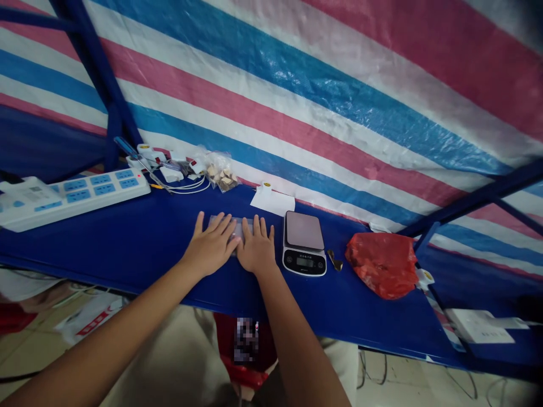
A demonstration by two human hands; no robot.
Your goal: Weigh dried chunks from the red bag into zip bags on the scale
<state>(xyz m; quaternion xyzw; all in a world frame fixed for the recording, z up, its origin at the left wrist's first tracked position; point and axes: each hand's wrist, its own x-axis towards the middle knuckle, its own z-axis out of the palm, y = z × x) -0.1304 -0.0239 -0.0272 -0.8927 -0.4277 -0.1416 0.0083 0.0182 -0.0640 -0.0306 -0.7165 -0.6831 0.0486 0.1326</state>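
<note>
My left hand [211,245] and my right hand [257,249] lie flat side by side on the blue table [139,237], fingers stretched out. Both press down on a small clear plastic bag [238,227], most of which is hidden under the fingers. Just right of my right hand stands a small digital kitchen scale [304,243] with nothing on its platform.
A red plastic bag [383,264] and a small brass piece [335,260] lie right of the scale. A white paper [272,200], a clear bag of small pieces [221,170], cables and a white power strip [68,196] sit at the back left. Behind hangs a striped tarp [322,96].
</note>
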